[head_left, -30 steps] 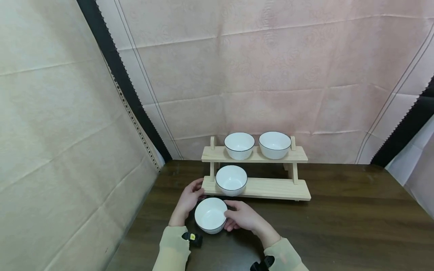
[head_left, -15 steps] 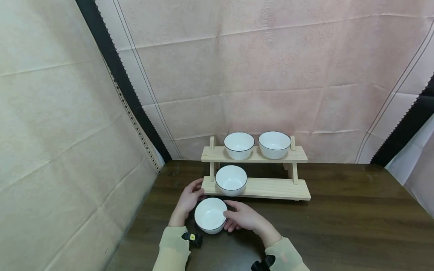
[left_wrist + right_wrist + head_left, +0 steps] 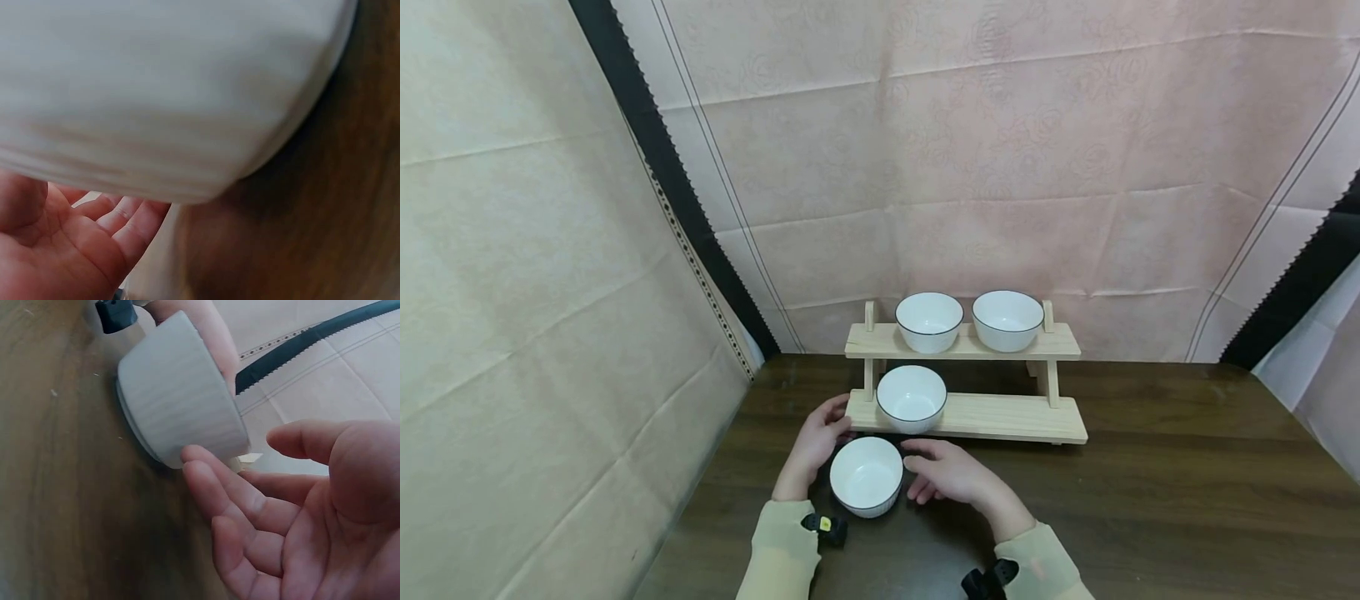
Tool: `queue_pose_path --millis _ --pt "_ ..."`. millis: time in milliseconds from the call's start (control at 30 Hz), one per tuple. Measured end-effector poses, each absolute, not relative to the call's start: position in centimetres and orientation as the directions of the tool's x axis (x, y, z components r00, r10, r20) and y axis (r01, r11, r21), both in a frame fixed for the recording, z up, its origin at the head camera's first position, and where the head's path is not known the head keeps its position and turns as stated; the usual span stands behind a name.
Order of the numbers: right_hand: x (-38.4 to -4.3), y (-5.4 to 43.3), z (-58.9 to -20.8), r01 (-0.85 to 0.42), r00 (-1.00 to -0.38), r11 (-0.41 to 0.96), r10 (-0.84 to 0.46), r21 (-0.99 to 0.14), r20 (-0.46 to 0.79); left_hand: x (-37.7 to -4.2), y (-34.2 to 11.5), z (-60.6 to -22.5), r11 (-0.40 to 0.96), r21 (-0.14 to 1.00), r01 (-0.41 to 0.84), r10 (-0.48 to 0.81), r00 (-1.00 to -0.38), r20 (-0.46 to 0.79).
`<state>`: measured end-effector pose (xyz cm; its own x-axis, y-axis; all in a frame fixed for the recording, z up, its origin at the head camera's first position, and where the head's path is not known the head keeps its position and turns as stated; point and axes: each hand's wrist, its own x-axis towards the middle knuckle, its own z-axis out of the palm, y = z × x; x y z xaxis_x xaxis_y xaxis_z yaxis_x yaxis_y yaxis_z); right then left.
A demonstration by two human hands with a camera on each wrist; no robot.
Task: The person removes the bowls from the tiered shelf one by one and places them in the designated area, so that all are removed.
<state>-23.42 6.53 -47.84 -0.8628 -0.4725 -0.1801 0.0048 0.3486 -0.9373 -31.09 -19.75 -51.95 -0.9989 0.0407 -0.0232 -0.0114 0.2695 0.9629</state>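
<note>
A white bowl (image 3: 867, 477) with a thin dark rim stands on the dark wooden table, in front of a two-tier wooden rack (image 3: 1007, 417). My right hand (image 3: 951, 477) is just right of this bowl, thumb apart from the fingers and nothing held. In the right wrist view, its fingertips overlap the lower edge of the bowl (image 3: 181, 394). To the bowl's left, my left hand (image 3: 820, 442) has its fingertips at the left end of the rack's lower shelf. The left wrist view shows its palm and loosely bent fingers, partly hidden behind the bowl (image 3: 156, 94).
Another white bowl (image 3: 912, 400) sits on the left part of the lower shelf. Two more, a left bowl (image 3: 929, 323) and a right bowl (image 3: 1007, 322), stand side by side on the upper shelf. Pale cloth (image 3: 1000, 167) hangs behind the table (image 3: 1187, 483).
My right thumb and fingers have come off the front bowl, and the hand has moved slightly right. The left hand and all the bowls stay where they were.
</note>
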Motion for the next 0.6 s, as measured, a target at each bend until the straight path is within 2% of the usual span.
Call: queue_pose_path --millis 600 --pt "-23.6 8.8 -45.9 -0.053 -0.902 0.377 -0.415 -0.925 -0.118 -30.7 -19.6 -51.4 0.267 0.964 -0.019 0.039 -0.999 -0.03"
